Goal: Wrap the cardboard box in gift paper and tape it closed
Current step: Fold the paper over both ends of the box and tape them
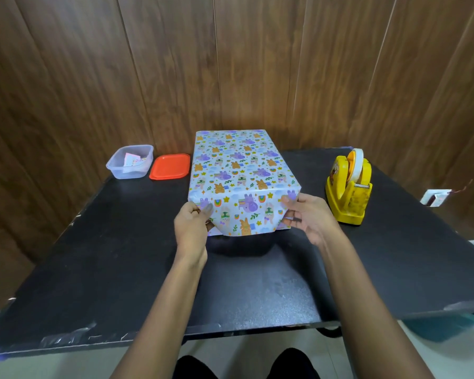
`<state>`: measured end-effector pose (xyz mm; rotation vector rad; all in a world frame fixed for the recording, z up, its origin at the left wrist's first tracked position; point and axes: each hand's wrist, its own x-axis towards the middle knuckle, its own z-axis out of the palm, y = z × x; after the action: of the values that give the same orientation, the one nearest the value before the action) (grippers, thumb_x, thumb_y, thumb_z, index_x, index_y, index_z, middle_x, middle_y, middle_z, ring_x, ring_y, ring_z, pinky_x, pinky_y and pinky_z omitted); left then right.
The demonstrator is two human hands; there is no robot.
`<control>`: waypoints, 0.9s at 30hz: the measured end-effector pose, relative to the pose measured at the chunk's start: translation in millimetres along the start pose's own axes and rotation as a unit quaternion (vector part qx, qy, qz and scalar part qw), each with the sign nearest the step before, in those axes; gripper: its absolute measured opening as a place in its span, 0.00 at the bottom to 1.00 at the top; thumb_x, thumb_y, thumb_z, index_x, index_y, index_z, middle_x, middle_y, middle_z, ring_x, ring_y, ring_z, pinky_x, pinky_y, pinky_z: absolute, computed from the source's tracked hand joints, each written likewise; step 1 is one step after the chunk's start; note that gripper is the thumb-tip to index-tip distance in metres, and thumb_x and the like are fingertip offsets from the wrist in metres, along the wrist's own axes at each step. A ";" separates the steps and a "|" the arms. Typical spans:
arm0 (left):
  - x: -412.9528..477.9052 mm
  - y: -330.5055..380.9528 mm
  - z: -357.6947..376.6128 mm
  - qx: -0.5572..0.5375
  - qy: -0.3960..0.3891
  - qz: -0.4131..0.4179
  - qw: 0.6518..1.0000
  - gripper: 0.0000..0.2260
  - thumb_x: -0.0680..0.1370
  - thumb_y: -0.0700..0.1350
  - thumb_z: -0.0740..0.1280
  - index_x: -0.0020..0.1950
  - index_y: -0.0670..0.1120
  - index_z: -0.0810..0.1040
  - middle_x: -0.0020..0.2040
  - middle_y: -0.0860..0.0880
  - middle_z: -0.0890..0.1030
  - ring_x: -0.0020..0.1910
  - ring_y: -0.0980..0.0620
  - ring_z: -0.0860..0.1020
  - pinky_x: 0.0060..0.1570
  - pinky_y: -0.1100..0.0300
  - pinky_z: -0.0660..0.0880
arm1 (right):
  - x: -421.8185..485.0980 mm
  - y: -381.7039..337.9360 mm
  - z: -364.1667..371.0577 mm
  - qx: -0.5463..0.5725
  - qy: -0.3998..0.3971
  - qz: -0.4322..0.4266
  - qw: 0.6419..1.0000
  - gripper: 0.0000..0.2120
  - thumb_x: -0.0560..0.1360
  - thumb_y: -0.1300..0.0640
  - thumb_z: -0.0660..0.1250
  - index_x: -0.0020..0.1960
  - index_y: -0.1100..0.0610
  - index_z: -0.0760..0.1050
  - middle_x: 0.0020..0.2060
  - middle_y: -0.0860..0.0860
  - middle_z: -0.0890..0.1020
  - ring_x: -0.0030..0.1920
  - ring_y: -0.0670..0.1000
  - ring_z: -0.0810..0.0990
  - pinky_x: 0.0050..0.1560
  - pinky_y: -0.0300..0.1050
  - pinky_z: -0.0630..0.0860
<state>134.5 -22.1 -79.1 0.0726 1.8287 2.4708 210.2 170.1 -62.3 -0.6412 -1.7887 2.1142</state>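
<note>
The box (pixel 238 165) stands on the black table (pixel 115 255), covered in pale gift paper printed with purple and orange animals. Its near end has a paper flap (pixel 244 217) folded down over it, tapering toward the bottom. My left hand (pixel 190 225) pinches the flap's left corner fold between thumb and fingers. My right hand (pixel 307 214) holds the right corner, thumb on top of the paper and fingers underneath at the box's side. The cardboard itself is hidden by the paper.
A yellow tape dispenser (pixel 349 187) with a roll of tape stands right of the box. Left of the box lie an orange lid (pixel 170 166) and a clear plastic tub (pixel 129 161) holding paper scraps. A wooden wall rises behind the table.
</note>
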 end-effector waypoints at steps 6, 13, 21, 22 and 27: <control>-5.2 -13.0 1.5 -0.012 -0.020 0.010 1.000 0.05 0.76 0.33 0.65 0.44 0.42 0.76 0.42 0.47 0.82 0.39 0.53 0.81 0.38 0.63 0.79 | 0.9 10.8 -1.1 -0.010 -0.024 0.011 1.000 0.02 0.75 0.61 0.68 0.45 0.59 0.79 0.34 0.49 0.85 0.34 0.47 0.83 0.38 0.39 0.79; -3.2 -23.0 4.0 0.038 0.003 -0.004 0.999 0.10 0.76 0.33 0.66 0.36 0.42 0.72 0.38 0.47 0.79 0.40 0.52 0.79 0.38 0.65 0.79 | 1.2 27.1 1.0 -0.037 -0.026 -0.004 0.999 0.08 0.75 0.64 0.67 0.37 0.59 0.75 0.37 0.52 0.81 0.34 0.44 0.81 0.39 0.37 0.75; -0.2 -27.3 3.6 0.055 0.017 -0.006 0.998 0.08 0.76 0.33 0.66 0.38 0.39 0.72 0.39 0.45 0.77 0.41 0.51 0.78 0.37 0.67 0.79 | -1.4 37.9 13.1 -0.091 0.016 -0.044 0.995 0.11 0.75 0.60 0.68 0.34 0.56 0.74 0.34 0.50 0.82 0.31 0.43 0.81 0.32 0.35 0.69; 1.6 -28.8 3.6 0.059 0.023 -0.008 0.998 0.07 0.76 0.33 0.66 0.39 0.39 0.73 0.40 0.44 0.77 0.42 0.50 0.78 0.38 0.65 0.79 | -2.5 37.8 14.4 -0.095 0.016 -0.049 0.994 0.11 0.75 0.60 0.68 0.34 0.56 0.73 0.33 0.51 0.82 0.31 0.43 0.81 0.31 0.35 0.69; 12.8 -36.9 1.4 0.141 0.054 -0.008 0.988 0.13 0.74 0.36 0.69 0.33 0.40 0.69 0.36 0.43 0.76 0.38 0.48 0.77 0.47 0.49 0.78 | -3.5 32.6 18.3 -0.126 0.018 -0.063 0.990 0.13 0.75 0.61 0.68 0.33 0.56 0.72 0.31 0.53 0.80 0.25 0.39 0.76 0.27 0.30 0.67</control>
<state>122.8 -8.9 -114.0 -0.0631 2.2033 2.2280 205.7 146.9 -91.5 -0.6049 -2.0371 1.8004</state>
